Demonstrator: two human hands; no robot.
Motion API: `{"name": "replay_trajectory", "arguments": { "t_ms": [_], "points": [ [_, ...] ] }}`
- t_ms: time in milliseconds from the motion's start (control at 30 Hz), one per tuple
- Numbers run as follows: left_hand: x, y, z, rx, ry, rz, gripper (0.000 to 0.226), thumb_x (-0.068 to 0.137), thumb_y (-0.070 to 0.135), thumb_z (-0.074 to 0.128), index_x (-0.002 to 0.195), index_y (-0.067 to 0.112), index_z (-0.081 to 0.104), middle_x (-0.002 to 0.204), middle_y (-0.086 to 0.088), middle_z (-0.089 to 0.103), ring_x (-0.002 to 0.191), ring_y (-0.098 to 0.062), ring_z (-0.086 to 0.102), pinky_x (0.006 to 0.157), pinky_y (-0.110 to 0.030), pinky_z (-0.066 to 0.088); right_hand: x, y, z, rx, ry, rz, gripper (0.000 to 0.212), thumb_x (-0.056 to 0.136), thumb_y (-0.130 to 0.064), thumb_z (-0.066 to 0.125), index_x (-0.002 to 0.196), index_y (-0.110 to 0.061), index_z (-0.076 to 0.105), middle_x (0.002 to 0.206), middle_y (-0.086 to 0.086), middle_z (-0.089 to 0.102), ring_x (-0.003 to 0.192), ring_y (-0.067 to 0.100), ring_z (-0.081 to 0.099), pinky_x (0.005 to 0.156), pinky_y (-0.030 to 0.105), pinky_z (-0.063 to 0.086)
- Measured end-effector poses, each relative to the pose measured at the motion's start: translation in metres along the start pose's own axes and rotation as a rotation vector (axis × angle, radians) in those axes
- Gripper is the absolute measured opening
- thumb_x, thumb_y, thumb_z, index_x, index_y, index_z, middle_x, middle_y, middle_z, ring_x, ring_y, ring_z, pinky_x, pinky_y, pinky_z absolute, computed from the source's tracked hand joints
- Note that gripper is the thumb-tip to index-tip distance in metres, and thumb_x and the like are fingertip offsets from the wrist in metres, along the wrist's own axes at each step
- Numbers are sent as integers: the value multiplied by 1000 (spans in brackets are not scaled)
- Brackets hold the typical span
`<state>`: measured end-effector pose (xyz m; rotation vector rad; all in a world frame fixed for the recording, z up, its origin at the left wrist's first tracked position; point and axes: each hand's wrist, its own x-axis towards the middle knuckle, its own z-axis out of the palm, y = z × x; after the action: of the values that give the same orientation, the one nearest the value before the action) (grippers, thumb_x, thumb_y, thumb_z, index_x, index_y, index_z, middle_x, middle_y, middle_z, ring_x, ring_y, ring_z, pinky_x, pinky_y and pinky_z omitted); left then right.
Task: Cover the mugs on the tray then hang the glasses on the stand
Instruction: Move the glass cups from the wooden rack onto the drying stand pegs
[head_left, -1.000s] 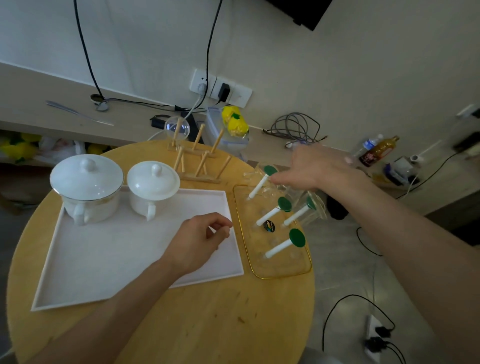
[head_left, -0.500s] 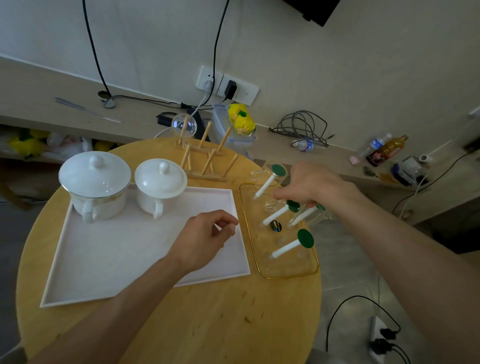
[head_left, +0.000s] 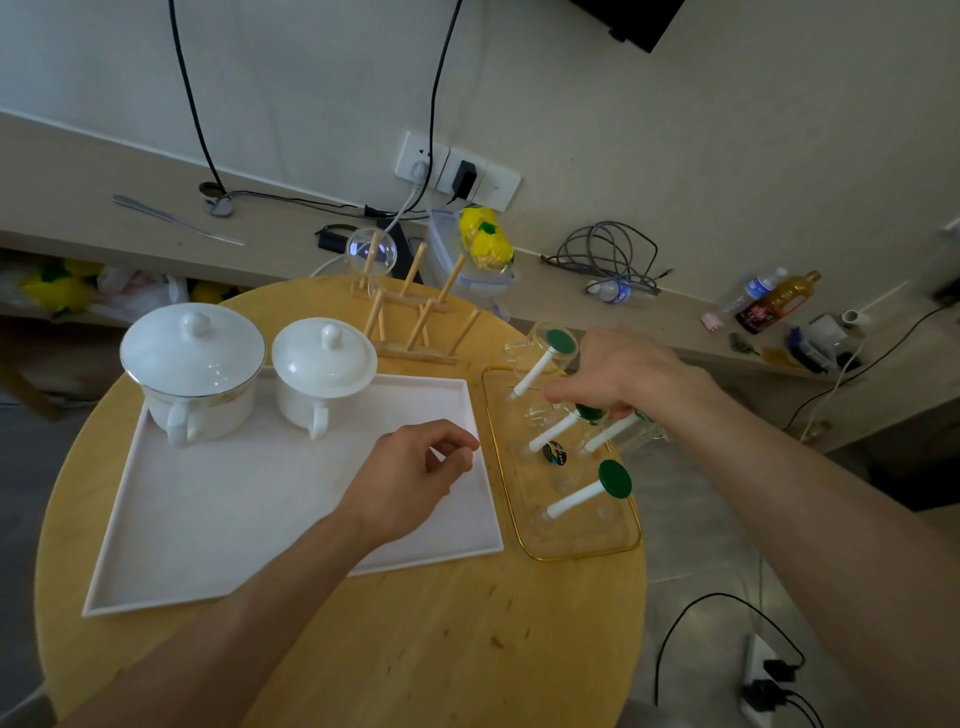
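Two white lidded mugs, a big one (head_left: 192, 369) and a smaller one (head_left: 323, 371), stand at the back of the white tray (head_left: 218, 525). Behind them is a wooden peg stand (head_left: 415, 317) with one clear glass (head_left: 371, 253) hung on its left rear peg. To the right, a gold-rimmed clear tray (head_left: 582, 540) has white pegs with green caps carrying clear glasses. My right hand (head_left: 618, 376) reaches down over the middle pegs, fingers closing around a clear glass (head_left: 545, 413). My left hand (head_left: 415, 475) hovers loosely curled over the white tray's right edge, holding nothing.
The round wooden table (head_left: 415, 649) ends just right of the clear tray. A ledge behind holds cables (head_left: 608, 254), a clear box with yellow items (head_left: 483, 244), bottles (head_left: 774, 301) and wall sockets. A power strip (head_left: 763, 680) lies on the floor at the right.
My right hand has dropped from above the rear pegs down onto the middle glasses of the clear tray. My left hand has stayed put over the white tray.
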<state>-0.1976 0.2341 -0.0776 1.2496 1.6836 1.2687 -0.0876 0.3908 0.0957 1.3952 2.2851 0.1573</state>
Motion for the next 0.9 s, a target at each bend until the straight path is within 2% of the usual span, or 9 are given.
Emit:
{"name": "replay_trajectory", "arguments": {
  "t_ms": [267,400,533,733,900],
  "points": [
    [0,0,0,10,-5,-1,15,100,27,60,109,33,71,94,17,70,71,-1,68,62,-9,50,-2,0,-4,1,-33,22,47,89,-60,64,76,-15,62,61,-2,67,46,13,66,58,26,53],
    [0,0,0,17,-2,-1,15,101,28,59,109,33,71,95,17,71,70,-1,69,63,-10,50,-2,-1,-6,-4,-43,25,51,90,-64,62,79,-14,64,57,-1,68,46,13,68,65,28,59],
    [0,0,-1,14,-6,-8,16,101,28,59,111,32,71,96,15,71,70,-2,69,65,-11,51,-2,-2,-7,7,-53,30,45,91,-57,64,81,-14,64,60,-1,69,45,14,68,60,27,58],
    [0,0,0,20,-10,-9,15,100,28,60,110,32,71,95,17,70,71,1,68,63,-8,48,-9,-2,-10,48,-85,50,42,93,-52,63,82,-11,65,39,-3,63,45,16,71,62,31,59],
    [-1,1,-1,17,-10,-6,16,101,28,59,110,33,71,95,15,71,71,-1,69,65,-12,50,-11,-1,-12,49,-73,38,43,95,-52,63,80,-12,64,58,1,68,45,16,72,58,29,57]
  ]
}}
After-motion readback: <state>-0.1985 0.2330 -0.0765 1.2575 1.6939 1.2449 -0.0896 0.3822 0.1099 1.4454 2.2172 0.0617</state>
